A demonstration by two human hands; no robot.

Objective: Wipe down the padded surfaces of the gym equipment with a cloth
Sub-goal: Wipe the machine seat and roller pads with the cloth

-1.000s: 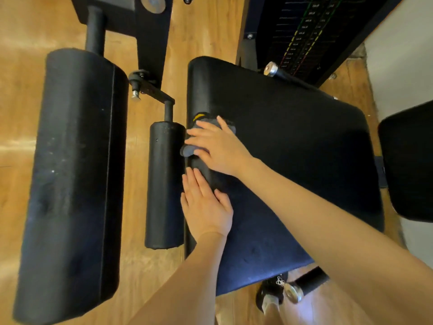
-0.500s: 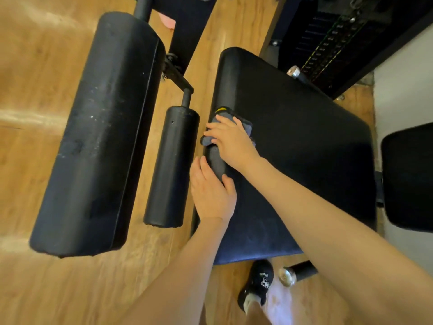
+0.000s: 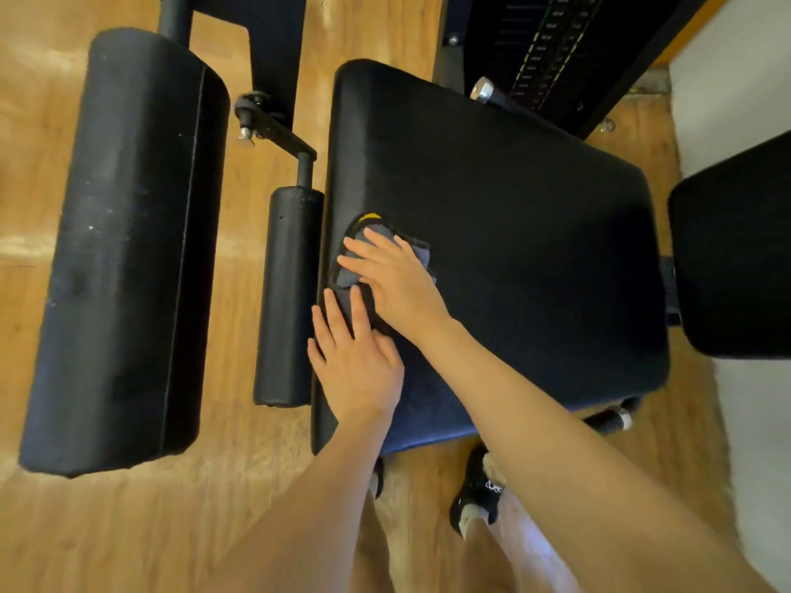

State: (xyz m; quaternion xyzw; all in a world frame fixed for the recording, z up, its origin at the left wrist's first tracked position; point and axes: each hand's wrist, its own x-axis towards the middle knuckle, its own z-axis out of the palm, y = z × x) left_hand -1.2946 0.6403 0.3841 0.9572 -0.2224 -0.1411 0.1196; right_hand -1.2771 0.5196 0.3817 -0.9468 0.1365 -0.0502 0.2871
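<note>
From the head camera we see our right hand (image 3: pixel 396 280) pressing flat, fingers straight, on a grey cloth (image 3: pixel 421 252) at the left edge of the black seat pad (image 3: pixel 513 233). Just below it, our left hand (image 3: pixel 357 365) lies open, fingers extended, on the same pad edge, its fingertips touching the cloth. Left of both hands hangs a small roller pad (image 3: pixel 289 293), and beyond that a large one (image 3: pixel 124 250).
</note>
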